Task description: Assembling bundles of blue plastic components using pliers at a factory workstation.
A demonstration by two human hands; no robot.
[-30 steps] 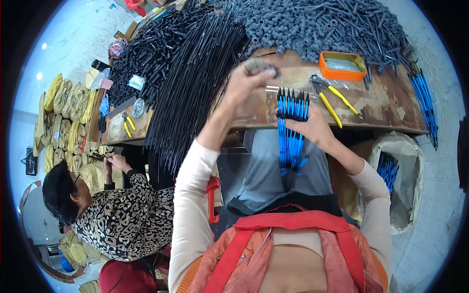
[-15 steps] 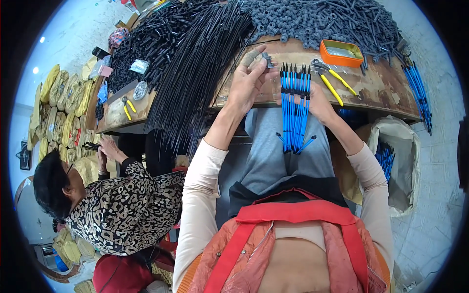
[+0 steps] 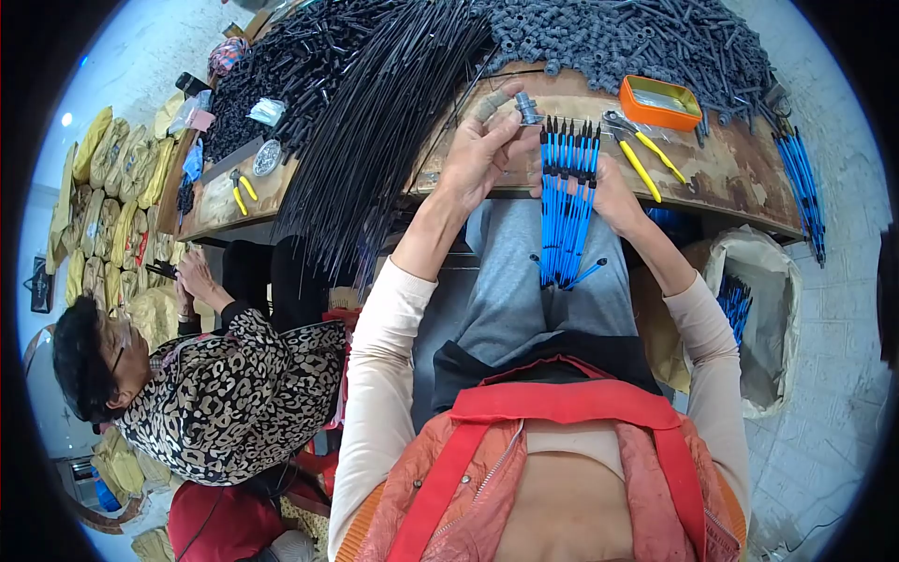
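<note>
Over the table's near edge, my left hand (image 3: 478, 159) pinches a small grey ribbed plastic fitting (image 3: 526, 108) between thumb and fingers. A beige covering wraps one of its fingertips. Just to the right, my right hand (image 3: 611, 195) grips a flat row of slim blue rods (image 3: 567, 225) with black tips and black collars. The rods hang above my lap, and two lower ends splay outward. They hide most of my right fingers. The grey fitting is close to the rods' upper black tips; whether they touch I cannot tell.
Black rods (image 3: 375, 140) and grey fittings (image 3: 599, 37) are heaped on the table. Yellow-handled pliers (image 3: 646, 155) lie by an orange tin (image 3: 660, 103). More blue rods (image 3: 799, 187) hang over the right edge. A lined bin (image 3: 777, 318) stands below. A co-worker (image 3: 215, 375) sits at left.
The grey fitting in my left hand has turned and sits slightly higher and farther right. My right hand keeps its hold on the blue rods. The co-worker's head has shifted left and down.
</note>
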